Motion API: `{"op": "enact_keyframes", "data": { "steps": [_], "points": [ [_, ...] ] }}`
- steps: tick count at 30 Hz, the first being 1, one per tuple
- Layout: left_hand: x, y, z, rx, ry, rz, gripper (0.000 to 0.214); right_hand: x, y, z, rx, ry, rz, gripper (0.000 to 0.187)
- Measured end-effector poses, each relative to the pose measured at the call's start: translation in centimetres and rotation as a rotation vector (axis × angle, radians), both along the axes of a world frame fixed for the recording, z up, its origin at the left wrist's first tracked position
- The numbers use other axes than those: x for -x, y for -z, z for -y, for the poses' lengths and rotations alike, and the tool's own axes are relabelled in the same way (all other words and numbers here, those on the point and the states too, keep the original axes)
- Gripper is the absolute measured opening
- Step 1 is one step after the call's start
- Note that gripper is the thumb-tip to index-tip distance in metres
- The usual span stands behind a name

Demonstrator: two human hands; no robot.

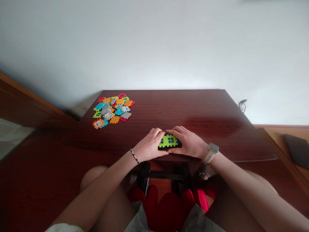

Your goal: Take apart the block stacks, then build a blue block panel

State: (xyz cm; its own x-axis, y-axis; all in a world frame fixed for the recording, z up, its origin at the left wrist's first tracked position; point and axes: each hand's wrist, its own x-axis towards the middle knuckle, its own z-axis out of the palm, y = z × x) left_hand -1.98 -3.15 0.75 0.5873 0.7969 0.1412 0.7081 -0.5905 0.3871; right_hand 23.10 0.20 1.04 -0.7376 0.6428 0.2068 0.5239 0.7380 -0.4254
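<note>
My left hand point(149, 145) and my right hand point(187, 141) press in from both sides on a lime-green interlocking plastic tile point(169, 141) with dark blue window squares. A dark piece lies under or behind it, and I cannot tell exactly what it is. The tile sits near the table's front edge, and my fingers cover its ends. Up to the left, well away from both hands, lies a loose pile of multicoloured notched plastic tiles point(112, 109), some with window shapes.
The dark reddish wood table point(193, 106) has a glossy patch of reflected light. A beaded bracelet point(134, 156) circles my left wrist, a pale smartwatch point(211, 153) my right. Black legs point(166, 175) and red objects point(166, 209) lie below the table edge. A dark tablet-like slab point(297, 149) rests at right.
</note>
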Motion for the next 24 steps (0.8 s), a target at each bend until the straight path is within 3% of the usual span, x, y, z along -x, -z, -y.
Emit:
{"op": "enact_keyframes", "data": {
  "steps": [6, 12, 18, 24],
  "points": [
    [0.2, -0.1, -0.5, -0.104, 0.063, -0.144, 0.051, 0.1, 0.6, -0.9, -0.059, -0.062, 0.018, 0.058],
    [0.3, -0.1, -0.3, -0.230, 0.065, -0.309, 0.047, 0.1, 2.1, -1.2, -0.134, -0.105, -0.011, 0.054],
    [0.4, 0.1, -0.3, -0.252, 0.084, -0.297, 0.043, 0.5, 2.8, -0.6, -0.287, -0.050, 0.102, 0.052],
    [0.9, 0.1, -0.3, -0.240, 0.116, -0.280, 0.046, 0.6, 3.2, -0.2, -0.321, -0.050, 0.112, 0.049]
  ]
}}
